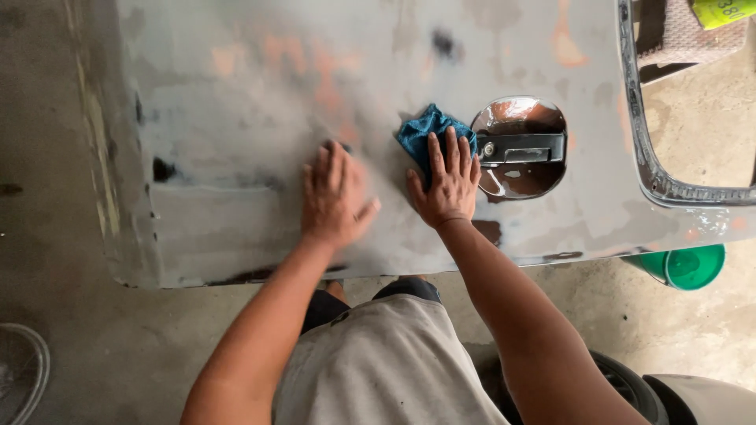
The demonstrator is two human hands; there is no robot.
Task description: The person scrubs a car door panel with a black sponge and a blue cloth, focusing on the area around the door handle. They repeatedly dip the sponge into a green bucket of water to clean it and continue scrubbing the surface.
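Note:
A sanded grey car door panel [236,118] lies flat before me, with patches of orange primer and bare metal. My left hand [335,197] lies flat on it, fingers spread, slightly blurred, with a small dark object half hidden under the fingertips. My right hand [449,182] presses a crumpled blue cloth [429,130] onto the panel. Just right of the cloth is the recessed door handle cup [520,145] with a dark handle bar across it.
The door's window frame [654,169] runs along the right. A green bucket [689,266] stands on the concrete floor under the panel's edge. A tyre and pale body part [661,389] sit at lower right; a round metal object [20,370] at lower left.

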